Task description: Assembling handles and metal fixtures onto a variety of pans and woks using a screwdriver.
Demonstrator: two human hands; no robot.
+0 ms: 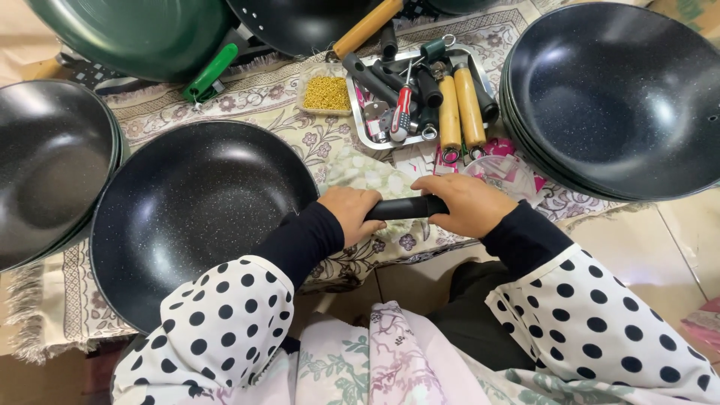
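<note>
A black speckled frying pan point(187, 217) lies on a patterned cloth in front of me, its black handle point(405, 208) pointing right. My left hand point(351, 212) is closed around the handle where it meets the pan. My right hand point(466, 204) is closed over the handle's outer end. Both sleeves are black under white cuffs with black dots.
A metal tray point(365, 126) holds black and wooden handles and a red screwdriver point(402, 112). A small box of gold screws point(326, 93) sits beside it. Stacked black pans stand at right point(615, 97) and left point(49, 165); a green pan point(142, 34) lies behind.
</note>
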